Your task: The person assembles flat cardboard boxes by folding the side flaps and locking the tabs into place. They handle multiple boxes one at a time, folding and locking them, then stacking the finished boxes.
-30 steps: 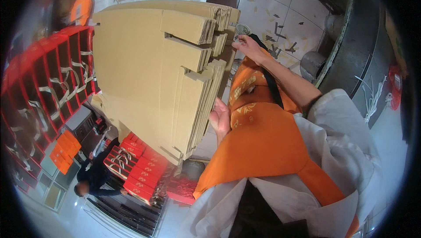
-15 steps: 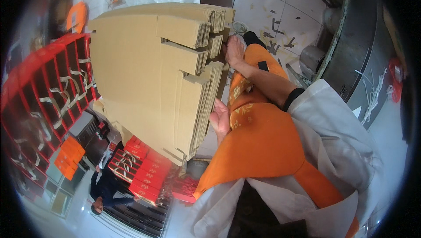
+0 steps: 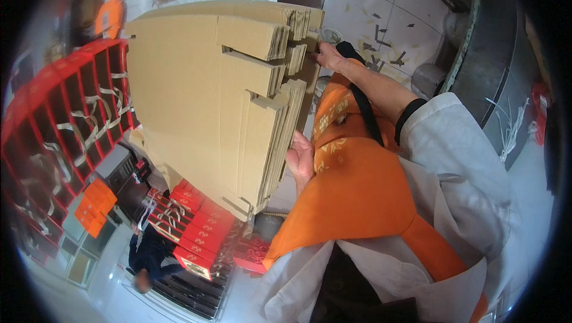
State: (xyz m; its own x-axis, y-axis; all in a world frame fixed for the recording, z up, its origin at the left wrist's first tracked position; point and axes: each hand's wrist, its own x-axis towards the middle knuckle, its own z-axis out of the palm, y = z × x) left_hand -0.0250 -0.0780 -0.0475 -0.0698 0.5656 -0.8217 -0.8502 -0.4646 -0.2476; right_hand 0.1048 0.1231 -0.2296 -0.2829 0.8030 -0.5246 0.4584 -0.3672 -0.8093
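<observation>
A thick stack of flat brown cardboard sheets (image 3: 185,91) with notched, slotted ends fills the middle of the head view. My right hand (image 3: 329,57) is at the upper right edge of the stack, its fingers closed on the cardboard at the near side. Lower down, my left hand (image 3: 301,157) holds the same side, thumb up along the sheet edges. Its fingertips are partly hidden by the cardboard, and its forearm disappears behind my orange apron (image 3: 351,198). One sheet on my side stands slightly apart from the others.
Red boxes with pale ribbon handles (image 3: 77,103) line the left. More red boxes (image 3: 205,228) are stacked beyond, beside a person in dark clothes (image 3: 149,254). Dark scraps (image 3: 381,40) litter the tiled floor. A dark metal-edged table (image 3: 482,55) stands at right.
My right hand has shifted slightly up and right along the stack edge, and its elbow has swung outward. My left hand stays nearly in place. The distant person has bent lower.
</observation>
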